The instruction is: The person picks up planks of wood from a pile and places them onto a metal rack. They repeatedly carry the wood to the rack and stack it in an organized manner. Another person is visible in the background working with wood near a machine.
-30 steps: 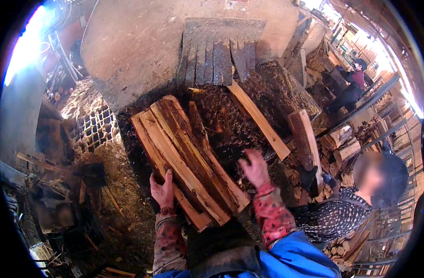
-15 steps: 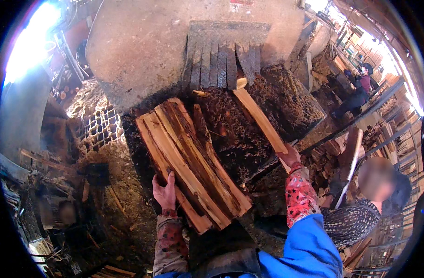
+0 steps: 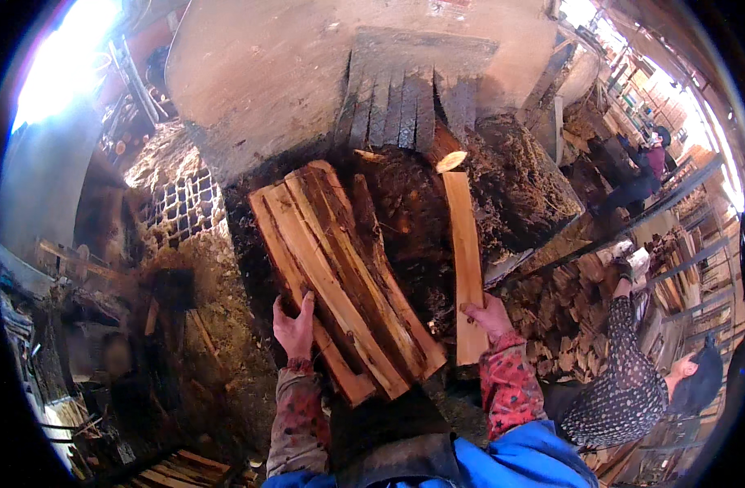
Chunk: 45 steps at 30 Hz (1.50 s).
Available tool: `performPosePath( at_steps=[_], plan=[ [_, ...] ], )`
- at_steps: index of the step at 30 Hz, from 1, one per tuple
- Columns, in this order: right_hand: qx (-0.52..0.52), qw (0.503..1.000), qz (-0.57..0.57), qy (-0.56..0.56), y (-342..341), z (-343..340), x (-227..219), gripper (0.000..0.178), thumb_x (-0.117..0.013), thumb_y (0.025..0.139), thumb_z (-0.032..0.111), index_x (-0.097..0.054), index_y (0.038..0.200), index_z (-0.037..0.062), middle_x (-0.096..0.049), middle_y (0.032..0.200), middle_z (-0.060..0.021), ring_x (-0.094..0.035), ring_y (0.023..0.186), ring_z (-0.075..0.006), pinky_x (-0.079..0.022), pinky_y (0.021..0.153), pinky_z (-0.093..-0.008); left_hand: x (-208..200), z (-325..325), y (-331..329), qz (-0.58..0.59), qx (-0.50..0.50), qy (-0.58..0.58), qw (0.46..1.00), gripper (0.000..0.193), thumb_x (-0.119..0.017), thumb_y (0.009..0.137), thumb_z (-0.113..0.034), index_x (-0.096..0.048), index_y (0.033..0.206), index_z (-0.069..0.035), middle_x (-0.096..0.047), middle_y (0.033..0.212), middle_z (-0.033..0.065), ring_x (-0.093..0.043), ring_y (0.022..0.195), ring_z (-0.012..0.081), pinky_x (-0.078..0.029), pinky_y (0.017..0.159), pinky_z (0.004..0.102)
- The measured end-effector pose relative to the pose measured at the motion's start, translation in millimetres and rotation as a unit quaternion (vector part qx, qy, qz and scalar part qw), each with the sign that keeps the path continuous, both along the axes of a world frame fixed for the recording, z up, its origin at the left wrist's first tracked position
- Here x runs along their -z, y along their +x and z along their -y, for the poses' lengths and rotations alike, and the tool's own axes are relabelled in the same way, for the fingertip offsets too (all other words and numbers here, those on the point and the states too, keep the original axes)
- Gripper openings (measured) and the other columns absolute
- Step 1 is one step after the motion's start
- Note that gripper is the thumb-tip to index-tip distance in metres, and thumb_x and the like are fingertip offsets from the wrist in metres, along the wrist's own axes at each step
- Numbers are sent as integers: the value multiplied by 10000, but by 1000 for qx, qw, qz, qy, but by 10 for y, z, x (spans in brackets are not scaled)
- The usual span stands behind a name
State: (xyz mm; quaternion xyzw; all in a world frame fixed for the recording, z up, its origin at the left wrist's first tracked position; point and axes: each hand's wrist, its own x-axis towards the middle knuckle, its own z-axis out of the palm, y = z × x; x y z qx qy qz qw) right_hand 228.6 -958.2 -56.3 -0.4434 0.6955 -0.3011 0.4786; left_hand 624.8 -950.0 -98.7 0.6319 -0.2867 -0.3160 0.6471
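Note:
In my right hand [image 3: 489, 317] is a long, flat sawn board [image 3: 463, 252], held by its right edge close to the near end. My left hand [image 3: 293, 327] has thumb and fingers apart, at the left edge of a bundle of bark-edged wood slabs [image 3: 340, 281]; whether it presses on the wood I cannot tell. The slabs lie side by side, slanting toward me, on a dark, sawdust-strewn machine table [image 3: 401, 203]. Just beyond the board, a log with a pale cut end [image 3: 451, 162] sticks out under the hanging strip curtain [image 3: 405, 106].
A large rusty machine housing [image 3: 258, 73] stands ahead. To the right, a co-worker in a dotted top [image 3: 624, 398] reaches toward stacked split wood [image 3: 559, 325]. Another person [image 3: 642, 171] is farther back. At left, a metal grid [image 3: 181, 203] lies amid sawdust.
The board in my right hand has swung nearly straight and come nearer me. More of the log shows beyond it. The co-worker has turned and stretched an arm toward the stack.

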Motion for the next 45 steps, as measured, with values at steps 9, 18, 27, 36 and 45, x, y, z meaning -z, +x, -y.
performPosePath(
  at_steps=[9,18,27,36,45],
  plan=[
    [-5,999,38,-3,604,-869,-194,257,-740,806,190,-617,906,-12,-636,748,-55,-600,637,-123,-486,564,-308,-102,-41,36,45,-6,15,999,486,-790,776,-243,-581,1117,33,-689,979,67,-626,886,121,-495,808,274],
    [-119,972,-171,-105,836,-806,-785,299,-745,781,166,-513,756,-21,-584,710,-172,-623,621,-281,-490,557,-385,-429,-82,-27,123,-34,105,986,586,-797,756,-312,-563,1169,31,-691,990,95,-639,887,144,-500,809,288],
    [-214,881,-323,-273,1701,-175,-964,236,-716,772,144,-539,833,1,-557,873,-199,-582,776,-400,-496,664,-442,-208,-46,38,102,-11,113,988,762,-800,704,-455,-540,1211,50,-684,1014,186,-669,945,271,-507,833,353],
    [-265,883,-268,-280,1892,-519,-745,579,-764,733,181,-558,1256,43,-445,1294,-199,-428,1219,-388,-375,1030,-432,-192,-92,31,162,-29,153,974,815,-774,690,-531,-528,1239,18,-663,1015,249,-647,976,372,-507,817,421],
    [-284,878,-286,-256,1935,-628,-893,668,-771,733,187,-495,1325,51,-398,1347,-239,-432,1227,-411,-401,1016,-435,-248,-136,43,191,-49,124,973,778,-765,697,-537,-547,1210,6,-674,968,234,-653,936,383,-511,789,430]
  ],
)
